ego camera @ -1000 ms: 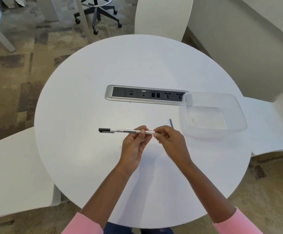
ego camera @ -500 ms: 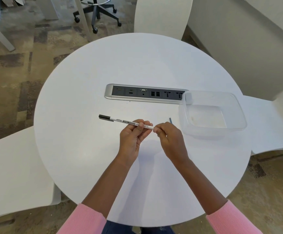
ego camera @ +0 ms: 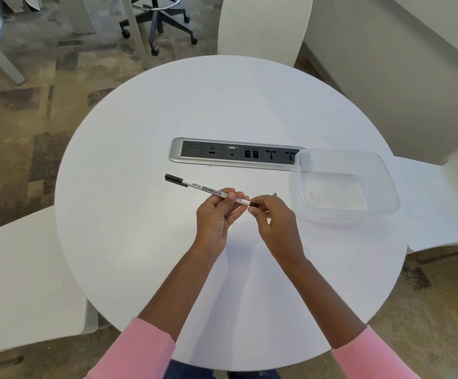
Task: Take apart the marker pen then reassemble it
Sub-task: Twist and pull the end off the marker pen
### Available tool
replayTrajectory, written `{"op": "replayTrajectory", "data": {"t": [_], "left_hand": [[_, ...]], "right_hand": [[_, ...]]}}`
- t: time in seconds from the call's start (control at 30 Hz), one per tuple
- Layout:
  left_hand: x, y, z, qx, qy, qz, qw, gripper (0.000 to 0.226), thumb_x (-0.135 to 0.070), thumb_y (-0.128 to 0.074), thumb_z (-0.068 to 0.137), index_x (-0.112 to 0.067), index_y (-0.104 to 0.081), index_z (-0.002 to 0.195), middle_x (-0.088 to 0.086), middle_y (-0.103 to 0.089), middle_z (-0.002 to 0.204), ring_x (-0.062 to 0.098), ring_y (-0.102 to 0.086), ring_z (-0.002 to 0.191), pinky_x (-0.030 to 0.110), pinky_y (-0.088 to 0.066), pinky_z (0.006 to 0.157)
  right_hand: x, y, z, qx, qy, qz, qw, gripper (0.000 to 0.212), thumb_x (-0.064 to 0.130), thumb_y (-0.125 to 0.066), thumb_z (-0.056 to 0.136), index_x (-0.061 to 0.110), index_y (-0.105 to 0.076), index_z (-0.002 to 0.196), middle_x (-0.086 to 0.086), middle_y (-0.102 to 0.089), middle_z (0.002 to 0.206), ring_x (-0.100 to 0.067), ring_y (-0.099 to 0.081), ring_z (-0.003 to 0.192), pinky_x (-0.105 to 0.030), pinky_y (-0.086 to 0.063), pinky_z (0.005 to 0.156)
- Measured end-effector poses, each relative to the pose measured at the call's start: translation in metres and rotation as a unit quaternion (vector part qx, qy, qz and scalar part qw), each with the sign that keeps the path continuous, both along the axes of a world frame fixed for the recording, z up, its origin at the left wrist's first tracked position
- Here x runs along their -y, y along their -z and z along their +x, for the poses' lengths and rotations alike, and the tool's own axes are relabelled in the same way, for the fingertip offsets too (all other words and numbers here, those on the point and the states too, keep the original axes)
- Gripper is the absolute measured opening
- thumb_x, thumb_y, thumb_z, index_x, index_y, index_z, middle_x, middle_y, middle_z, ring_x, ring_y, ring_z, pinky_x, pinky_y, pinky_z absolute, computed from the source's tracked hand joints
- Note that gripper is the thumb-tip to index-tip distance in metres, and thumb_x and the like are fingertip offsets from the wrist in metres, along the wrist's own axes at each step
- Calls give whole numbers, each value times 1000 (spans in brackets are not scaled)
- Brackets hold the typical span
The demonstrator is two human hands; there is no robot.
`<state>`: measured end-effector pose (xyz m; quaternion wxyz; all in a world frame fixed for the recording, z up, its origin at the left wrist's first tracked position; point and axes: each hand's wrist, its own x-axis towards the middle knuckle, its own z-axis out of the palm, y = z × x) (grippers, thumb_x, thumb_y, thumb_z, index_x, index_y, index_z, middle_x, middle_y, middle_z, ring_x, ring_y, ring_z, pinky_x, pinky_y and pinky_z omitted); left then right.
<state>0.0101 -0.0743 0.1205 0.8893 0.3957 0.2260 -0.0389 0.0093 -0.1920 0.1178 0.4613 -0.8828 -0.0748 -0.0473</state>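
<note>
— Round white table (ego camera: 140,242), clear tub (ego camera: 381,187) at right, marker pen (ego camera: 203,188) held above the middle?

— Yes. Left hand (ego camera: 217,214) closed round the barrel; right hand (ego camera: 273,217) pinching the dark end piece (ego camera: 254,204). Cap (ego camera: 175,178) on. Probably mid-step at the tail plug; unclear whether removing or refitting. Next: straight, steady axial motion.

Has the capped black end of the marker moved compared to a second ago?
Yes. The marker's capped end has swung up toward the power strip; the marker now slants down to the right hand, held by the left hand.
</note>
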Motion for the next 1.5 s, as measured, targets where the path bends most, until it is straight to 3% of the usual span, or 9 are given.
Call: {"op": "replayTrajectory", "data": {"t": [0.13,0.33,0.5,0.63,0.77,1.0,1.2,1.33,1.5], "left_hand": [[2,-1,2,1,-3,-9,1000,15,0,-47,91,-6,-58,82,-1,-71,62,13,-71,66,21,-58,65],[2,-4,5,7,-8,-10,1000,15,-1,-48,91,-7,-57,81,-3,-71,62,9,-70,65,20,-57,64],[1,-5,5,6,-10,-13,1000,14,-2,-49,91,-6,-57,82,-2,-71,62,11,-71,66,20,-57,64],[4,-5,3,1,-7,-6,1000,13,-3,-50,91,-7,-59,82,-3,-71,62,8,-70,65,17,-56,60],[6,-5,2,2,-12,-13,1000,13,-1,-50,90,-6,-58,82,-2,-71,62,10,-70,66,20,-57,64],[4,-2,-1,5,-13,5,1000,13,-1,-50,90,-6,-59,81,-2,-72,64,11,-71,68,21,-58,66],[3,-3,-2,-5,-23,-9,1000,13,-1,-51,90,-5,-59,80,-1,-71,62,11,-70,66,21,-58,66],[2,-4,-1,-9,-26,-12,1000,13,-2,-51,90,-6,-59,80,-2,-71,61,9,-70,65,20,-58,64],[4,-3,-1,-12,-26,-15,999,14,-1,-50,90,-6,-59,80,-1,-71,62,10,-71,65,21,-58,64]], "right_hand": [[0,-3,4,-27,8,-13,1000,19,9,-48,89,3,-63,79,-10,-60,71,-20,-51,69,-22,-39,64],[-2,-13,15,-272,58,211,937,46,26,-42,96,12,-58,55,5,-49,41,-8,-48,45,-26,-47,56],[2,-9,6,-106,50,125,985,5,18,-56,89,18,-58,85,3,-59,71,-2,-56,66,-17,-49,67],[1,-6,4,22,15,52,998,12,4,-65,80,8,-64,91,2,-60,84,-12,-60,78,-8,-46,67],[0,-12,7,-60,60,116,990,10,4,-62,82,13,-65,80,4,-63,73,-11,-58,68,-18,-48,67],[1,-29,14,-413,115,468,773,15,3,-55,86,3,-63,73,-2,-55,54,-5,-51,44,-13,-49,46],[-1,-15,8,-203,77,204,955,12,6,-61,84,16,-62,77,3,-62,74,-9,-58,67,-19,-52,67],[-3,-7,1,-56,56,102,992,16,-2,-63,79,12,-65,87,6,-64,83,8,-57,74,-10,-48,71],[-3,-3,1,28,50,36,998,9,-1,-59,83,3,-66,86,-3,-65,81,-8,-55,73,-16,-43,70]]}}
